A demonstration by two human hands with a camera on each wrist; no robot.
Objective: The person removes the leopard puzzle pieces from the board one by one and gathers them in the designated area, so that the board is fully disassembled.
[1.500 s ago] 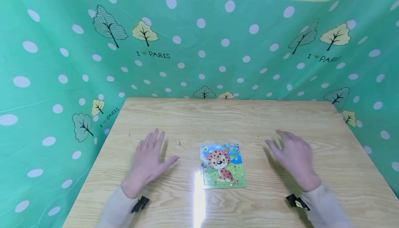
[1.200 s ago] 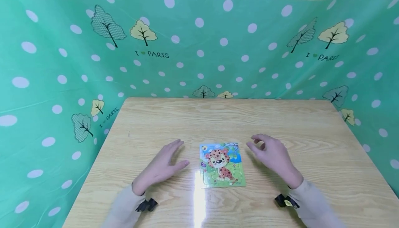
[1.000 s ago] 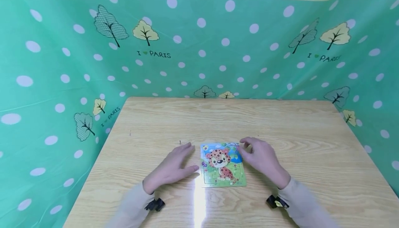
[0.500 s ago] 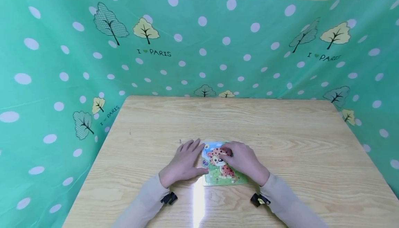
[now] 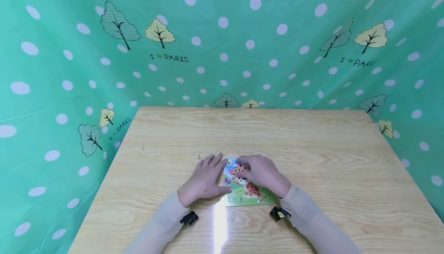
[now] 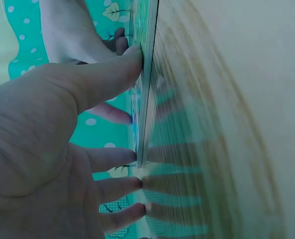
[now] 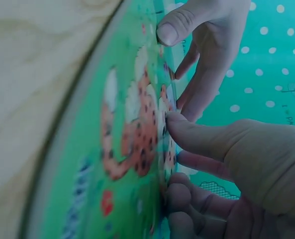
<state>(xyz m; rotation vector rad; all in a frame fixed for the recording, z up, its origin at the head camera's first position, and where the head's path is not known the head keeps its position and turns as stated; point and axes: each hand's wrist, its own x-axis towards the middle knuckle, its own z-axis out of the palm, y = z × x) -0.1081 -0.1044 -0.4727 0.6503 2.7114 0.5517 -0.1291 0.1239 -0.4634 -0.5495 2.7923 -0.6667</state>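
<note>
A polka-dot cloth (image 5: pixel 208 57) is hanging behind the wood-grain table (image 5: pixel 180 130). Outspread, the left hand (image 5: pixel 202 182) is touching the leopard jigsaw (image 5: pixel 250 193); the right hand (image 5: pixel 264 172) is hiding part, its grip unclear.

Puzzle (image 5: pixel 249 193) hidden at upper right by right hand (image 5: pixel 262 172), fingers (image 5: pixel 245 159); sleeves (image 5: pixel 162 219) cut off below.

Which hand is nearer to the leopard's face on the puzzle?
The right hand: it reaches over the leopard's face. The left hand is farther off, at the left edge of the puzzle.
</note>
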